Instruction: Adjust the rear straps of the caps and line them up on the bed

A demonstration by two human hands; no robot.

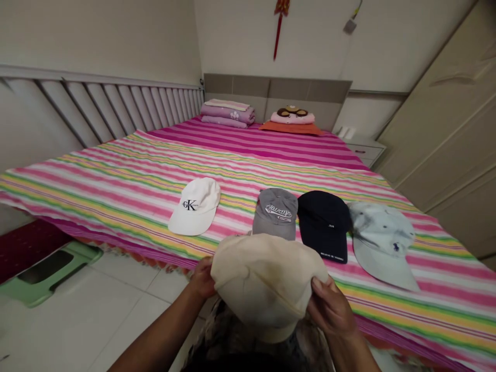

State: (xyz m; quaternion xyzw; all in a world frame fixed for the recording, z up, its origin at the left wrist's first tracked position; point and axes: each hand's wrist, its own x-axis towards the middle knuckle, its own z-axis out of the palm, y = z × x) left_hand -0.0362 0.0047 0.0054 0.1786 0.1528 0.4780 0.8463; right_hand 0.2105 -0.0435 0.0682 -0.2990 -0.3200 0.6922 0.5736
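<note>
A cream baseball cap hangs between my two hands over the near edge of the bed, its brim pointing down toward me. My left hand grips its left side, with the fingers partly hidden behind the fabric. On the right side, my right hand pinches the edge, thumb on top. Just beyond lies a grey cap with white lettering, its lower part covered by the cream one. Beside it are a black cap and a pale tie-dye cap. A white cap rests apart on the left.
The caps lie on a striped bedspread. Folded purple bedding and a pink pillow sit by the headboard. A green stool stands on the floor at left. A nightstand and wardrobe are at right.
</note>
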